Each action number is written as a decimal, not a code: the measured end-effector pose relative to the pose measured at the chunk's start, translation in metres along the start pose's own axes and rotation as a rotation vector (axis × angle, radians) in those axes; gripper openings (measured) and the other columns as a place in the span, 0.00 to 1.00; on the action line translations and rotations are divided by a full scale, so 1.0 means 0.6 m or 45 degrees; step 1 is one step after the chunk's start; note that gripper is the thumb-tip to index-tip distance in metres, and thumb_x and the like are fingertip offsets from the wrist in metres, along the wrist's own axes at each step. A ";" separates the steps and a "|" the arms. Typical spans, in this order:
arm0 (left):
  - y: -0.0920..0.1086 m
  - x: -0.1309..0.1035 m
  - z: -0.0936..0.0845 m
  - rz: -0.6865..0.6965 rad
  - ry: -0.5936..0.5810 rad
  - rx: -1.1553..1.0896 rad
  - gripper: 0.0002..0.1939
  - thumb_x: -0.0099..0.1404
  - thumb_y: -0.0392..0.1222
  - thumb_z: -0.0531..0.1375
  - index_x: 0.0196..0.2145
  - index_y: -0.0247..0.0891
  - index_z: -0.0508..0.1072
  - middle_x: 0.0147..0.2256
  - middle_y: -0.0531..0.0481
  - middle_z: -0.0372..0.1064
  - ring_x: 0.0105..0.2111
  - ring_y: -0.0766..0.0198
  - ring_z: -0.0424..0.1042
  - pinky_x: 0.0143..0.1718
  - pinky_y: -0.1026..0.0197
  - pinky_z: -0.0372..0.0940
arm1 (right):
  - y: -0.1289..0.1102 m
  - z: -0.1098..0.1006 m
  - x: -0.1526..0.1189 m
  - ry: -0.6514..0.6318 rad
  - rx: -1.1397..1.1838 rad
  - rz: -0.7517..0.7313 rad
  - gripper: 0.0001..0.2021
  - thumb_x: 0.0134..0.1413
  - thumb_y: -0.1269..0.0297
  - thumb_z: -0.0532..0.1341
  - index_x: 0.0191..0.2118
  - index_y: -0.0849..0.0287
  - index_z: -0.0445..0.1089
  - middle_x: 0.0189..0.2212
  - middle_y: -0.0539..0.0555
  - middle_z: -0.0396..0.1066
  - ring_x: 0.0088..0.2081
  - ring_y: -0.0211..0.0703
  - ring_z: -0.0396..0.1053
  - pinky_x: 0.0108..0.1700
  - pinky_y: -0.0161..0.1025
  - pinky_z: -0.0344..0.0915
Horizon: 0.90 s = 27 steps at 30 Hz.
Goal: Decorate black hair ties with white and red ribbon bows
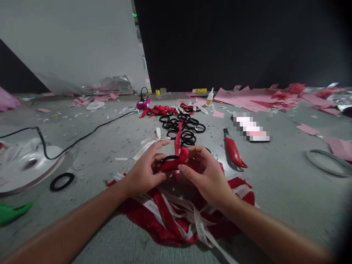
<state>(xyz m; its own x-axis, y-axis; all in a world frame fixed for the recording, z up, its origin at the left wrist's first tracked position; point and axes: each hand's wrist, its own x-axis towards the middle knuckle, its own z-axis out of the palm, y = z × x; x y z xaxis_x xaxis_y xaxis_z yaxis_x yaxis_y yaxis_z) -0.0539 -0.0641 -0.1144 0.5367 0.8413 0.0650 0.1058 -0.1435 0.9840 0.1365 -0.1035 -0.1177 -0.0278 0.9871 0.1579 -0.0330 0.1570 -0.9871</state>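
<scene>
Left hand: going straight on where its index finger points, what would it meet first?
Probably the upright strand of red ribbon, just right of the left hand in the picture. Depth is unclear from this one view, so it might pass in front or behind.

Left of the red ribbon heap (161, 233), the frame crops a white spool (18, 174) and green object (15, 212); beyond the heap, the left hand (144, 172) partly hides a black ring (170, 157).

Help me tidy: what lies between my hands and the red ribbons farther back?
Overlapping black rings, a red ribbon tail and a white ribbon; the head view shows this.
</scene>
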 end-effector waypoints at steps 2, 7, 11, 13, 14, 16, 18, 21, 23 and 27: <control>-0.004 0.002 -0.004 -0.025 -0.022 0.025 0.34 0.58 0.32 0.62 0.60 0.42 0.56 0.39 0.48 0.74 0.37 0.61 0.76 0.36 0.62 0.72 | 0.001 -0.003 0.002 0.031 -0.021 -0.017 0.17 0.51 0.66 0.66 0.46 0.55 0.63 0.39 0.52 0.71 0.41 0.42 0.71 0.43 0.42 0.70; -0.012 0.006 -0.017 -0.025 -0.016 0.279 0.23 0.60 0.38 0.63 0.53 0.37 0.68 0.44 0.45 0.75 0.41 0.57 0.76 0.42 0.57 0.71 | 0.002 -0.011 0.006 0.044 -0.028 -0.021 0.17 0.52 0.66 0.65 0.46 0.55 0.62 0.39 0.53 0.71 0.41 0.43 0.71 0.41 0.42 0.70; -0.008 0.003 -0.021 0.093 -0.059 0.358 0.32 0.56 0.43 0.68 0.57 0.38 0.65 0.53 0.41 0.70 0.51 0.53 0.71 0.51 0.53 0.67 | -0.001 -0.014 0.011 0.064 0.032 -0.014 0.18 0.50 0.65 0.66 0.45 0.55 0.61 0.39 0.53 0.71 0.41 0.43 0.71 0.42 0.42 0.70; -0.007 0.000 -0.024 0.152 -0.058 0.420 0.31 0.57 0.44 0.66 0.57 0.37 0.66 0.53 0.40 0.68 0.50 0.54 0.71 0.51 0.54 0.68 | -0.003 -0.016 0.014 0.083 0.083 0.008 0.19 0.49 0.64 0.67 0.46 0.55 0.61 0.38 0.52 0.70 0.40 0.42 0.70 0.41 0.40 0.70; -0.007 0.000 -0.025 0.170 -0.054 0.439 0.29 0.59 0.45 0.65 0.56 0.37 0.66 0.53 0.40 0.68 0.48 0.55 0.72 0.49 0.55 0.68 | -0.004 -0.018 0.016 0.094 0.108 0.019 0.19 0.49 0.64 0.67 0.46 0.55 0.61 0.38 0.52 0.70 0.39 0.41 0.70 0.40 0.40 0.69; -0.009 -0.001 -0.028 0.193 -0.035 0.478 0.25 0.62 0.45 0.62 0.55 0.37 0.66 0.49 0.41 0.70 0.44 0.58 0.73 0.45 0.57 0.69 | -0.003 -0.025 0.020 0.127 0.145 0.029 0.19 0.48 0.64 0.68 0.45 0.54 0.62 0.37 0.50 0.70 0.38 0.39 0.70 0.40 0.38 0.68; -0.013 0.001 -0.032 0.223 0.009 0.536 0.22 0.64 0.45 0.60 0.54 0.36 0.67 0.45 0.43 0.71 0.41 0.60 0.73 0.44 0.59 0.68 | 0.001 -0.035 0.025 0.170 0.181 0.025 0.19 0.48 0.64 0.68 0.45 0.54 0.63 0.36 0.49 0.70 0.37 0.39 0.69 0.40 0.38 0.68; -0.019 0.005 -0.039 0.264 0.093 0.629 0.19 0.65 0.44 0.58 0.52 0.37 0.68 0.41 0.46 0.72 0.40 0.62 0.72 0.44 0.60 0.67 | 0.012 -0.053 0.036 0.253 0.234 -0.013 0.21 0.46 0.64 0.69 0.46 0.53 0.63 0.36 0.49 0.69 0.36 0.39 0.69 0.37 0.37 0.67; -0.021 0.007 -0.044 0.275 0.143 0.686 0.17 0.66 0.44 0.57 0.51 0.37 0.68 0.40 0.47 0.72 0.39 0.63 0.71 0.43 0.61 0.66 | 0.017 -0.065 0.044 0.297 0.233 -0.052 0.21 0.46 0.63 0.70 0.46 0.53 0.63 0.36 0.49 0.69 0.35 0.38 0.69 0.35 0.37 0.67; -0.022 0.010 -0.052 0.274 0.193 0.790 0.15 0.67 0.44 0.55 0.49 0.37 0.70 0.37 0.49 0.72 0.35 0.64 0.70 0.39 0.62 0.65 | 0.011 -0.090 0.057 0.349 0.153 -0.069 0.21 0.45 0.61 0.71 0.44 0.54 0.65 0.36 0.49 0.70 0.35 0.40 0.70 0.36 0.38 0.68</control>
<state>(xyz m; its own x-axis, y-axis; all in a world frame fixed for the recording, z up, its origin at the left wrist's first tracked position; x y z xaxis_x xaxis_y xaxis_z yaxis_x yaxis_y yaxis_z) -0.0780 -0.0411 -0.1218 0.4808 0.8177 0.3165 0.4949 -0.5510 0.6719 0.1890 -0.0669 -0.1205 0.2477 0.9518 0.1807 -0.1456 0.2210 -0.9644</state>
